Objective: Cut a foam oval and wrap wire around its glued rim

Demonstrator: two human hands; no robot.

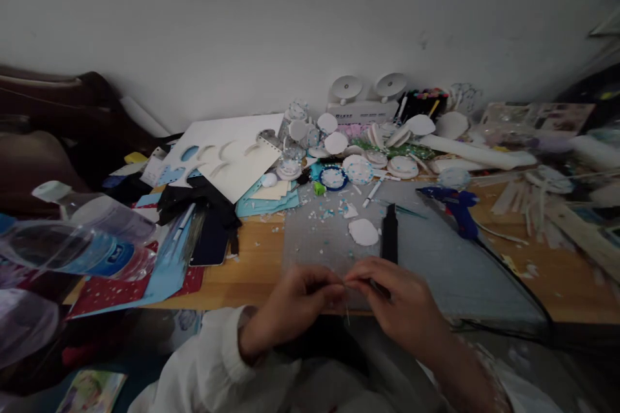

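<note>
My left hand (295, 303) and my right hand (397, 300) meet at the front edge of the table, fingertips pinched together over a thin thread or needle (347, 313) that hangs down between them. It is too fine to name for sure. Just beyond the hands lies a grey cutting mat (436, 258). On the mat are a black craft knife (389, 232), a white oval foam piece (363, 231) and small scraps.
A blue glue gun (453, 206) with a black cord lies right of the mat. White foam discs (358, 168) and a blue-rimmed disc (333, 177) crowd the back. White cut-out card (232, 155), black fabric (198, 200) and plastic bottles (82, 239) fill the left.
</note>
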